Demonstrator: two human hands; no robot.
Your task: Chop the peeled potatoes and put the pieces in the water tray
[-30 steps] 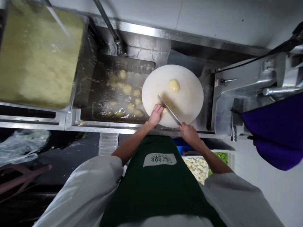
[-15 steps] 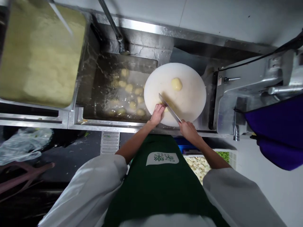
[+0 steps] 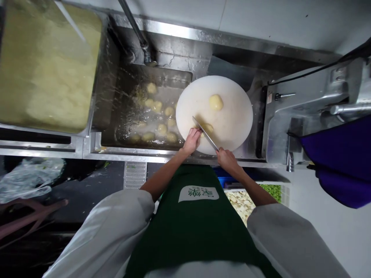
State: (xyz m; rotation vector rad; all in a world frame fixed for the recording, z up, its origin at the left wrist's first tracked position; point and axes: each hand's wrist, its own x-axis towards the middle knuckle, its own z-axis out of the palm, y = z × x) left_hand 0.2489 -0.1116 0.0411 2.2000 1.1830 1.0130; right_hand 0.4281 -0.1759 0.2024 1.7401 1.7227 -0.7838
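My right hand (image 3: 227,159) is closed round the handle of a knife (image 3: 206,135), whose blade slants up and left over the round white cutting board (image 3: 234,116). Close against the blade's left side, my left hand (image 3: 192,141) has its fingers bent down on a peeled potato, mostly hidden under them. To the right of the blade shows a pale yellow potato piece (image 3: 208,127). Farther back on the board lies a whole peeled potato (image 3: 216,102), touched by neither hand.
Left of the board, a sink (image 3: 106,112) holds several potatoes (image 3: 161,129) in water below a faucet (image 3: 149,61). A deep metal container (image 3: 100,50) of yellowish liquid stands at far left. A purple cloth (image 3: 339,154) hangs at right. Below the counter sits a tray of pale pieces (image 3: 240,204).
The knife and my right hand have shifted slightly left. A potato piece now shows on the right of the blade. My left hand has stayed nearly in place.
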